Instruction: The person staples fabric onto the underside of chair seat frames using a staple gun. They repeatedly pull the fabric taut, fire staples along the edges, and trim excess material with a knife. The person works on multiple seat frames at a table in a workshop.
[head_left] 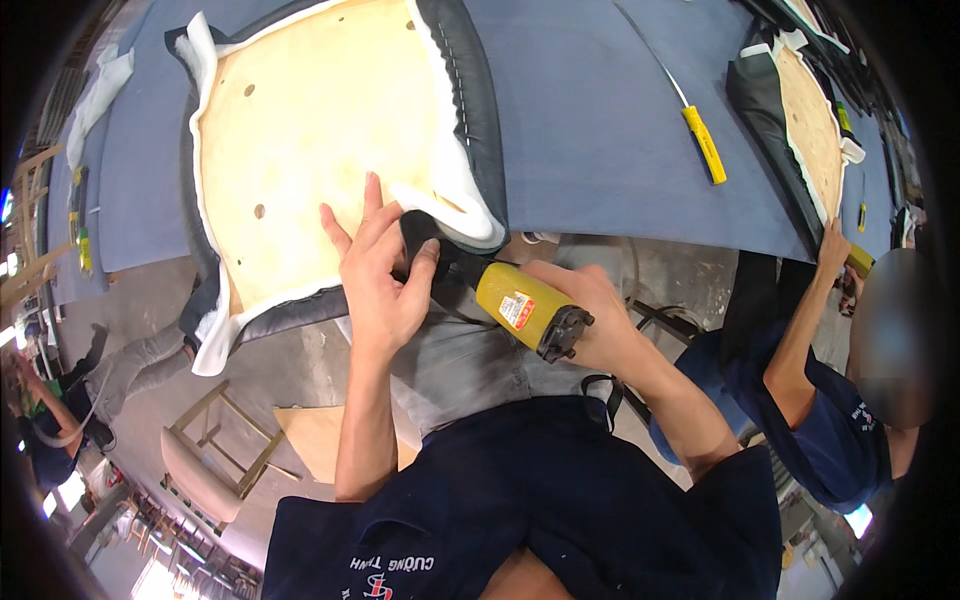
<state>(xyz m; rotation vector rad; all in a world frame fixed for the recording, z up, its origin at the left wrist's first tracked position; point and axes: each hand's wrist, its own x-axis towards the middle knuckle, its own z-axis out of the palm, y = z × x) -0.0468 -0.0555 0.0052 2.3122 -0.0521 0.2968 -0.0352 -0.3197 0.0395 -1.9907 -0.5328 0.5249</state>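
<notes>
A seat panel lies bottom up before me: a pale plywood board (320,150) with white padding (462,190) round its rim and a black leather-like cover (470,90) wrapped from beneath. At its near right corner my left hand (385,270) pinches a fold of the black cover between thumb and forefinger. Its other fingers spread over the wood. My right hand (590,315) grips a yellow staple gun (525,305), whose dark nose points at that same corner, close to the left thumb. The exact contact of the nose is hidden.
A yellow-handled pointed tool (704,145) lies on the blue-grey table cover (580,120). To the right, a co-worker (810,400) handles another padded panel (808,120). A chair frame (215,450) stands on the floor at lower left; another person (65,410) is farther left.
</notes>
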